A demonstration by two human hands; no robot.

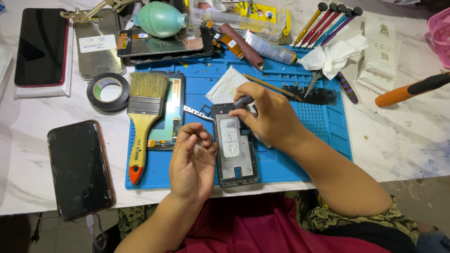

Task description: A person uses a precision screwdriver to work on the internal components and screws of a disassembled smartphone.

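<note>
probably a phone repair bench: blue work mat (328, 126), opened phone frame (234, 145), screwdrivers (328, 21), loose screens (161, 44), dust blower (161, 18).

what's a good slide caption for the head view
Right hand works a tool on an opened phone; left hand holds tweezers.

Mat (323, 126) under my work is bright blue w/ grid pattern. Phone frame (234, 145) black, silver middle. Brush (143, 117) left of it: yellow handle, orange tip, tan bristles. Far: mint-green blower (161, 19). Tape roll (108, 91) black. Tabletop (403, 136) white marble w/ grey veins. My lap cloth (262, 225) maroon.
</note>
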